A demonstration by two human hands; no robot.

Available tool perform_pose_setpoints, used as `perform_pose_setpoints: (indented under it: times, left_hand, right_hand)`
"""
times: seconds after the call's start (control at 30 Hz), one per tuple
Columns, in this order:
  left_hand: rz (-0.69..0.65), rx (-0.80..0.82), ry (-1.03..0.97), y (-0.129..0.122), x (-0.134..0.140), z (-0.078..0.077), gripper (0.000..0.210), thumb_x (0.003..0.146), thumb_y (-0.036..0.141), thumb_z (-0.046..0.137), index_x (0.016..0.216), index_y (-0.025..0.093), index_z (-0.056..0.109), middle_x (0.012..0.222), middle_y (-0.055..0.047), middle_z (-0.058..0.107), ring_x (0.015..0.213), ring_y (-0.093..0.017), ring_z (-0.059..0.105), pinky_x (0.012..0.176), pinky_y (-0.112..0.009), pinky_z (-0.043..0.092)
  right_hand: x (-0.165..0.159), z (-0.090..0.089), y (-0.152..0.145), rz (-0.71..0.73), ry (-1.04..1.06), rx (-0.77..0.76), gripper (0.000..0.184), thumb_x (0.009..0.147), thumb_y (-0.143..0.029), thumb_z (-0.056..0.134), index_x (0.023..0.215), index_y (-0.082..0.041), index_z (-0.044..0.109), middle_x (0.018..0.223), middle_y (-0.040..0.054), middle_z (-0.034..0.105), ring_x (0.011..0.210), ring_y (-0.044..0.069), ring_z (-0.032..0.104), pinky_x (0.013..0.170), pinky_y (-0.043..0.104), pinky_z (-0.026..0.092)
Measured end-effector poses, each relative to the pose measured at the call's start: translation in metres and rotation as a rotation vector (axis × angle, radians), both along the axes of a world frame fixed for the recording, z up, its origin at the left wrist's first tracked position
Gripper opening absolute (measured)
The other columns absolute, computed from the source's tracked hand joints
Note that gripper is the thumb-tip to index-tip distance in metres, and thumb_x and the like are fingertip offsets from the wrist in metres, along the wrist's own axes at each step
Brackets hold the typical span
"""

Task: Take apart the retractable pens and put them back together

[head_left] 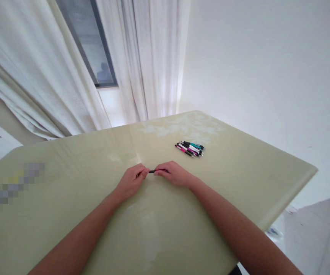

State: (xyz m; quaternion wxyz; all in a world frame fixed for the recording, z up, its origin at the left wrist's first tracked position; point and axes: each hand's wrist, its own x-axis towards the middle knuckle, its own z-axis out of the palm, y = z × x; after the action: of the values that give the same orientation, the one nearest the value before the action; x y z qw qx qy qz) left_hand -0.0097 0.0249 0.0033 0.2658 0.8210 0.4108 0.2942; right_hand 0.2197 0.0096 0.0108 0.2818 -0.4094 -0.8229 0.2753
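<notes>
Between my two hands is a thin dark pen point(151, 172), only its short black middle part showing. My left hand point(132, 179) is closed, its thumb and fingers pinching the pen's left end. From the other side my right hand point(173, 173) grips the right end, fingers curled over it. Both hands are low over the pale green table point(153, 229). Beyond my right hand lies a small pile of pens point(190, 148) in pink, white, black and teal. The ends of the held pen are hidden by my fingers.
White curtains point(153, 57) and a window point(90, 42) stand behind the table's far edge. A white wall point(262, 76) rises on the right. Something blurred into blocks point(12, 185) lies on the table at the left. The table's right corner point(315, 169) juts toward the wall.
</notes>
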Motion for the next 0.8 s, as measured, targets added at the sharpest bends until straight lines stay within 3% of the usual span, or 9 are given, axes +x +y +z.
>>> perform_pose_setpoints:
  times: [0.1, 0.23, 0.4, 0.53, 0.67, 0.8]
  left_hand:
    - [0.082, -0.103, -0.02, 0.0, -0.001, -0.002, 0.055, 0.101, 0.055, 0.036, 0.062, 0.02, 0.054, 0.059, 0.002, 0.049, 0.059, -0.017, 0.047, 0.058, -0.028, 0.034]
    - [0.054, -0.108, -0.062, 0.0, -0.002, -0.003, 0.036, 0.095, 0.053, 0.053, 0.086, 0.02, 0.065, 0.071, 0.001, 0.06, 0.067, -0.017, 0.054, 0.062, -0.025, 0.039]
    - [0.072, -0.088, 0.048, -0.002, -0.002, -0.001, 0.053, 0.101, 0.053, 0.04, 0.062, 0.02, 0.055, 0.057, 0.002, 0.052, 0.057, -0.016, 0.049, 0.056, -0.026, 0.033]
    - [0.045, -0.057, 0.033, -0.003, -0.003, -0.001, 0.037, 0.096, 0.052, 0.052, 0.085, 0.02, 0.067, 0.068, 0.002, 0.062, 0.063, -0.016, 0.053, 0.059, -0.025, 0.037]
    - [0.038, -0.081, 0.08, -0.004, -0.003, -0.001, 0.053, 0.101, 0.051, 0.04, 0.062, 0.019, 0.058, 0.055, 0.002, 0.051, 0.056, -0.015, 0.047, 0.056, -0.026, 0.033]
    - [0.021, -0.095, -0.002, -0.004, -0.003, -0.002, 0.036, 0.096, 0.052, 0.053, 0.089, 0.02, 0.067, 0.069, 0.003, 0.059, 0.061, -0.015, 0.051, 0.058, -0.025, 0.037]
  right_hand:
    - [-0.006, -0.004, 0.0, -0.013, -0.037, 0.088, 0.024, 0.1, -0.037, 0.058, 0.097, -0.023, 0.077, 0.091, 0.0048, 0.077, 0.081, 0.019, 0.065, 0.074, 0.026, 0.042]
    - [-0.011, -0.007, -0.001, -0.077, -0.142, 0.127, 0.023, 0.102, -0.036, 0.057, 0.097, -0.022, 0.075, 0.089, 0.0054, 0.076, 0.08, 0.019, 0.065, 0.071, 0.027, 0.04]
    - [-0.011, -0.01, -0.002, -0.02, -0.164, 0.133, 0.024, 0.102, -0.039, 0.057, 0.097, -0.023, 0.074, 0.089, 0.0037, 0.075, 0.079, 0.018, 0.065, 0.069, 0.026, 0.039]
    - [-0.009, -0.01, -0.001, -0.074, -0.127, 0.11, 0.022, 0.102, -0.038, 0.057, 0.099, -0.022, 0.072, 0.088, 0.0037, 0.074, 0.079, 0.018, 0.065, 0.069, 0.026, 0.039]
    - [-0.007, -0.008, -0.002, -0.013, -0.114, 0.07, 0.02, 0.101, -0.037, 0.06, 0.096, -0.022, 0.072, 0.086, 0.0025, 0.074, 0.077, 0.016, 0.064, 0.069, 0.024, 0.039]
    - [-0.006, -0.004, -0.003, -0.02, -0.06, 0.044, 0.018, 0.101, -0.033, 0.06, 0.098, -0.019, 0.071, 0.084, 0.0021, 0.071, 0.075, 0.015, 0.061, 0.069, 0.023, 0.038]
